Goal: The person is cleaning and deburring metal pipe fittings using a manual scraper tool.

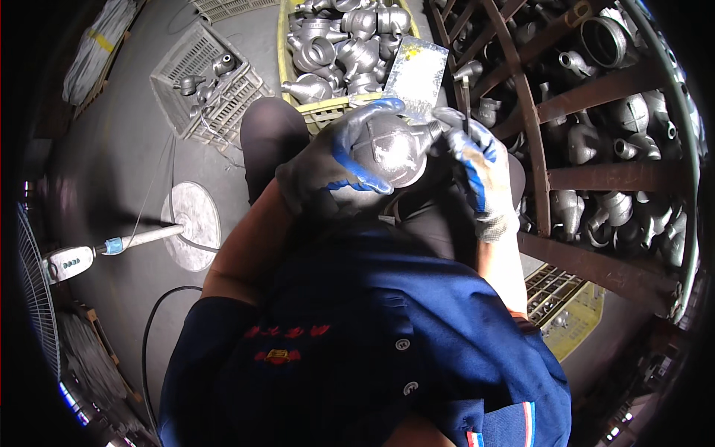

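Note:
My left hand (335, 160), in a grey and blue work glove, wraps round a bulbous grey metal casting (389, 153). The casting is held above my lap, its narrow ribbed neck (432, 131) turned to the right. Beside that neck is my right hand (480, 160), gloved too, with its fingers closed round a slim dark rod-like tool (465, 104) that stands up from the grip. Its exact kind I cannot make out, and the fingers partly hide it. A shiny metal plate (417, 71) lies just beyond the hands.
Ahead is a yellow crate (284, 45) heaped with castings. A grey crate (175, 93) holding a few parts stands left of it. A rusty metal rack (540, 149) full of castings rises at my right, above a yellow basket (585, 328). A fan (71, 264) stands at left.

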`<state>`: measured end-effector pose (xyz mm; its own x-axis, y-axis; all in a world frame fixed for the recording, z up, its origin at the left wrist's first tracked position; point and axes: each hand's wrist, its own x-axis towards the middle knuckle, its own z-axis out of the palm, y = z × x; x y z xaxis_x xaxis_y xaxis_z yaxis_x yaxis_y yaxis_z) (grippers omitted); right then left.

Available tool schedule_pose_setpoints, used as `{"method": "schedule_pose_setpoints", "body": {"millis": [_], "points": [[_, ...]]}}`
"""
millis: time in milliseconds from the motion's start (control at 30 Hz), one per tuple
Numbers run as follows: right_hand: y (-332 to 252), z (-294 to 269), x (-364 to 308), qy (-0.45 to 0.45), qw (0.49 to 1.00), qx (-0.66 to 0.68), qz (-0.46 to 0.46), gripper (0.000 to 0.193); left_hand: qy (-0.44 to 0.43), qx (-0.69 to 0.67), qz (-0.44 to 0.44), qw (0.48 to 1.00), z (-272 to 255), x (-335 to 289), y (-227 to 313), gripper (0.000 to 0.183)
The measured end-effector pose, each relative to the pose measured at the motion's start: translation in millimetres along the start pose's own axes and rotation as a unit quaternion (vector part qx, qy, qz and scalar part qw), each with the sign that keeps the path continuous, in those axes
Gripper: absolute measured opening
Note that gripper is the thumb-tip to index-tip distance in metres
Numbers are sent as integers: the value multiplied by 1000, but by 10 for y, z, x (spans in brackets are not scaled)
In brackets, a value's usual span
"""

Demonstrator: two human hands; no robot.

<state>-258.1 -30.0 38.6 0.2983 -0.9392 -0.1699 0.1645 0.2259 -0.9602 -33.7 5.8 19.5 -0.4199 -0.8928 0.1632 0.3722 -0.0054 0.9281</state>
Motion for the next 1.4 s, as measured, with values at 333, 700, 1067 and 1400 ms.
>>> {"method": "schedule_pose_setpoints", "body": {"millis": [333,700,1067,1400], "points": [[182,182,-1,87,987,-96,-91,27,24,364,118,924,-109,135,-158,86],[251,250,-56,130,989,-8,-75,34,140,163,17,976,313,124,-160,67],[256,244,-82,127,988,-46,-73,32,140,-60,23,988,111,171,-548,42],[233,163,-89,153,988,-8,-15,26,297,-20,98,950,-157,186,-392,46]]}}
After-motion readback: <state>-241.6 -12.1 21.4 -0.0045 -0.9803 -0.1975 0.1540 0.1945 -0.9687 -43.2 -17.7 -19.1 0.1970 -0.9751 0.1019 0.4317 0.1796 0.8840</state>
